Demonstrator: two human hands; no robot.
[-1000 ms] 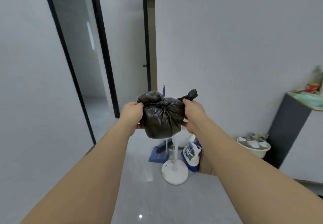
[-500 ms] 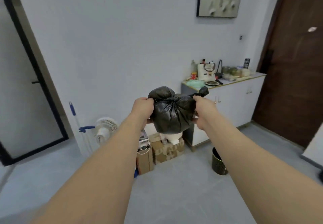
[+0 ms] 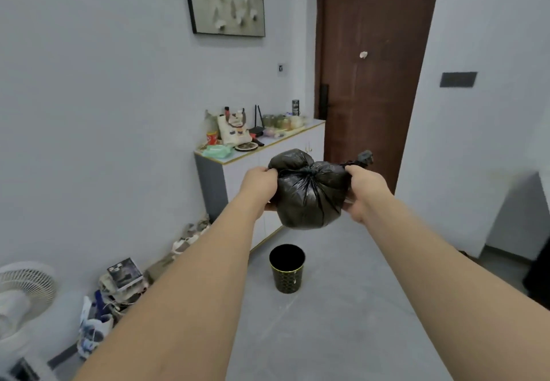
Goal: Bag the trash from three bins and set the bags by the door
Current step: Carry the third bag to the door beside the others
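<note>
The person is standing in the hallway holding a small black trash bag (image 3: 309, 193) out at chest height, well above the floor, with the left hand (image 3: 259, 185) gripping one gathered ear of plastic and the right hand (image 3: 363, 191) gripping the other, its twisted tail poking out past the knuckles. The hands are apart, each clamped on its side of the bag, seemingly pulling the knot tight. By my reckoning this bag is full and nearly tied, but it is not yet set down by the brown door (image 3: 372, 77) ahead. I am seeing no other bags waiting there, so most of the job is probably remaining. Below, a dark patterned bin (image 3: 287, 268) is standing on the floor, looking empty and unlined inside, though its bottom is too dark to tell.
</note>
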